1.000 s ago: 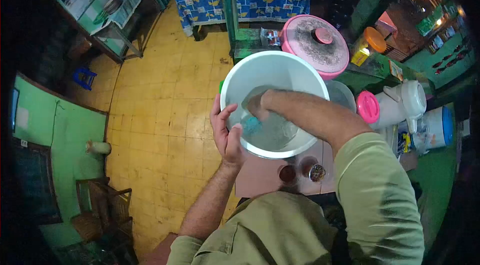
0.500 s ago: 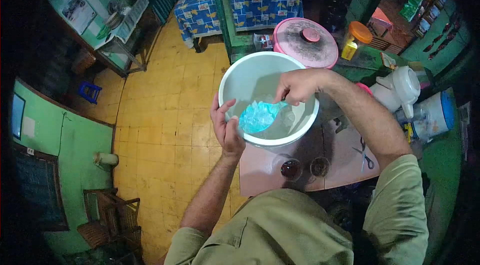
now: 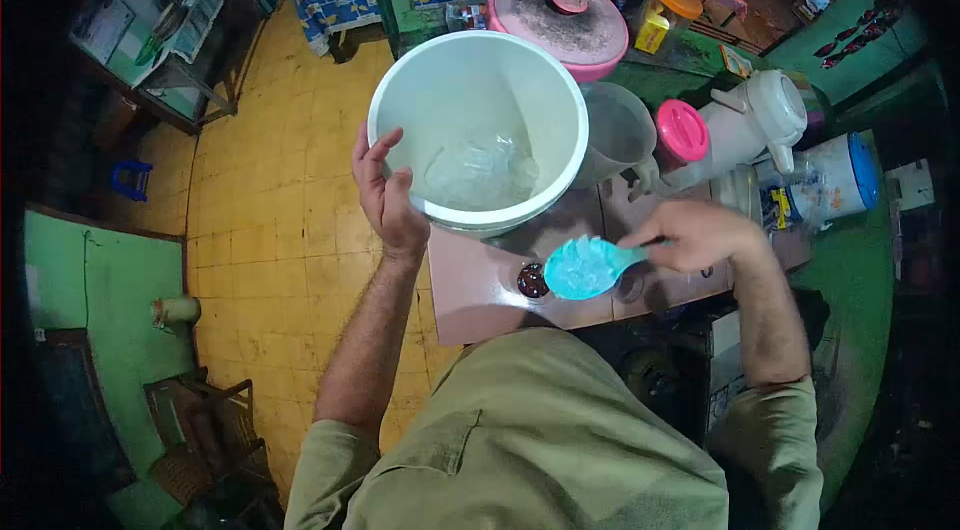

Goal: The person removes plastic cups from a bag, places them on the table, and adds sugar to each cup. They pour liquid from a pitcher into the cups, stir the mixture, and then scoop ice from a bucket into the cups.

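Note:
My left hand (image 3: 390, 198) grips the near-left rim of a white plastic bucket (image 3: 435, 80), which tilts toward me. Clear ice (image 3: 480, 170) lies in its bottom. In my right hand (image 3: 695, 235) is the handle of a turquoise serving spoon (image 3: 629, 257), its bowl heaped with ice pieces. The spoon is outside the bucket, above the tiled tabletop (image 3: 465, 295), close beside a glass of dark drink (image 3: 531, 280). A second glass (image 3: 629, 287) is partly hidden behind the spoon.
Behind the bucket stands a pink lidded tub (image 3: 600, 20). To the right are a clear pitcher (image 3: 622, 125), a pink-lidded jar (image 3: 683, 133), a white thermos jug (image 3: 765, 115) and a blue-lidded container (image 3: 835, 185). An orange-lidded jar (image 3: 672, 5) stands farther back.
My right hand has lifted the ice-filled spoon out of the bucket and brought it right and toward me, over the glasses. My left hand still holds the bucket. The view has shifted.

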Motion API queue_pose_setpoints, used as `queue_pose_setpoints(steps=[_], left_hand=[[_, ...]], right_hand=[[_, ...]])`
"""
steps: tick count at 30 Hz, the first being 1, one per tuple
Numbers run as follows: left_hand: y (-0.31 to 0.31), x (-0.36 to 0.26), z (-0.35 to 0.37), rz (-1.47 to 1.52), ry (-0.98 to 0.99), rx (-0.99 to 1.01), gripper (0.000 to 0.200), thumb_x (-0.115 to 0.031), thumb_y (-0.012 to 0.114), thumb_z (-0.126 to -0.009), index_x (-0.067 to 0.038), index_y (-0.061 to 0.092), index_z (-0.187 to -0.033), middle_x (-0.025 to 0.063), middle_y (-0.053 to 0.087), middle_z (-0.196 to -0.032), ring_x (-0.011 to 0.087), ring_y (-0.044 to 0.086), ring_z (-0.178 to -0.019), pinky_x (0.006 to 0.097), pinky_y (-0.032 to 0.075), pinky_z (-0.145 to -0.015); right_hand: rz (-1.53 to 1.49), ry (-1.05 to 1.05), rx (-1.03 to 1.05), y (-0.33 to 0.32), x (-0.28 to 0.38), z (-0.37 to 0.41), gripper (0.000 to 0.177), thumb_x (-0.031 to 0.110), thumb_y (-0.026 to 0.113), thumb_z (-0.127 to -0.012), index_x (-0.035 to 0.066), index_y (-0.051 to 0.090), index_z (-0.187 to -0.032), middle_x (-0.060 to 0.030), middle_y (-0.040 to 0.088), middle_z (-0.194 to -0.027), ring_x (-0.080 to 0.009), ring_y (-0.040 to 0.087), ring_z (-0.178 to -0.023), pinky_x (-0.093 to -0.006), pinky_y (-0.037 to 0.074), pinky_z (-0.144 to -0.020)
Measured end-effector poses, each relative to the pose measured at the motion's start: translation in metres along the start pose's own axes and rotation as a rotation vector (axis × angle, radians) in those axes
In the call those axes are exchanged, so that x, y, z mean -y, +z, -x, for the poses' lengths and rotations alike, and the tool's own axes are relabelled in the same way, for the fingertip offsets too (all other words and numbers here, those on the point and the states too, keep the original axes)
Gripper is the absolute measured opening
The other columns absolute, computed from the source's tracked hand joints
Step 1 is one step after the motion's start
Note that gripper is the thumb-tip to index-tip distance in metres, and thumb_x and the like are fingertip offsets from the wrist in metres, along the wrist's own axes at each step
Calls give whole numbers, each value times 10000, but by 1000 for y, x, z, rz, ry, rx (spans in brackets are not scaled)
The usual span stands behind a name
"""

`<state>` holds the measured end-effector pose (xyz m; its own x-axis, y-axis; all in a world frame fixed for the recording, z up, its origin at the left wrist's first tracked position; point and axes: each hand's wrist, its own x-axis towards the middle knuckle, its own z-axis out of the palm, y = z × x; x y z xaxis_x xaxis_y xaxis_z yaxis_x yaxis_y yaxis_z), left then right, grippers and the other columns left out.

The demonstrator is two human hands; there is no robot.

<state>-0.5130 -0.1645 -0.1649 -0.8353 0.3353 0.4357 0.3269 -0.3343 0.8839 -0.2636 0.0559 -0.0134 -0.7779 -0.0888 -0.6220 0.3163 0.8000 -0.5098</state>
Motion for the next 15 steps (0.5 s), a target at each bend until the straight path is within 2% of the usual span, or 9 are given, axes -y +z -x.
queue_pose_setpoints(steps=[2, 4, 5, 7, 10, 12, 15], left_hand=[[0, 2, 0, -1, -23, -9, 460, -28, 438, -767, -12, 586, -1202, 217, 289, -1484, 325, 304, -1407, 461, 229, -1168], [-1, 0, 1, -1, -42, -7, 462, -28, 437, -764, -10, 587, -1201, 218, 287, -1485, 328, 302, -1410, 462, 226, -1171], [0, -2, 1, -3, -57, -8, 463, -29, 436, -762, -9, 588, -1200, 219, 284, -1486, 331, 300, -1412, 464, 223, -1173], [0, -4, 0, -1, -36, 4, 465, -28, 433, -763, -9, 589, -1201, 218, 284, -1487, 333, 296, -1415, 462, 223, -1173], [0, -3, 0, -42, -13, 9, 459, -71, 439, -774, -14, 589, -1204, 206, 301, -1491, 332, 302, -1411, 468, 246, -1167], [-1, -1, -1, -81, -14, -2, 455, -114, 449, -784, -19, 587, -1207, 195, 320, -1494, 330, 312, -1405, 476, 269, -1162], [-3, 4, 2, -57, -31, -8, 451, -134, 460, -787, -21, 588, -1204, 198, 320, -1494, 325, 312, -1405, 469, 268, -1162]], right_hand=[[71, 13, -10, 38, -24, -23, 415, 114, 589, -763, 146, 707, -1159, -219, 686, -894, -340, 676, -792, -434, 515, -716], [183, 92, 43, 72, -40, -60, 382, 129, 600, -752, 85, 712, -1114, -213, 698, -892, -341, 689, -818, -441, 527, -735], [180, 93, 42, 82, -33, -71, 382, 129, 600, -752, 85, 712, -1114, -213, 698, -892, -341, 689, -818, -441, 527, -735], [400, 353, 0, 94, -13, -92, 309, 127, 618, -739, 28, 726, -1011, -215, 707, -913, -350, 699, -855, -453, 544, -754], [531, 440, -106, 70, 17, -78, 274, 162, 663, -754, 8, 742, -967, -195, 724, -960, -348, 704, -908, -461, 550, -806], [653, 439, -197, 25, 46, -34, 240, 133, 659, -746, 35, 748, -946, -193, 721, -914, -346, 706, -875, -464, 556, -767], [632, 287, -332, -37, 72, 27, 189, 104, 637, -744, 24, 733, -885, -199, 709, -863, -365, 701, -827, -484, 553, -723]])
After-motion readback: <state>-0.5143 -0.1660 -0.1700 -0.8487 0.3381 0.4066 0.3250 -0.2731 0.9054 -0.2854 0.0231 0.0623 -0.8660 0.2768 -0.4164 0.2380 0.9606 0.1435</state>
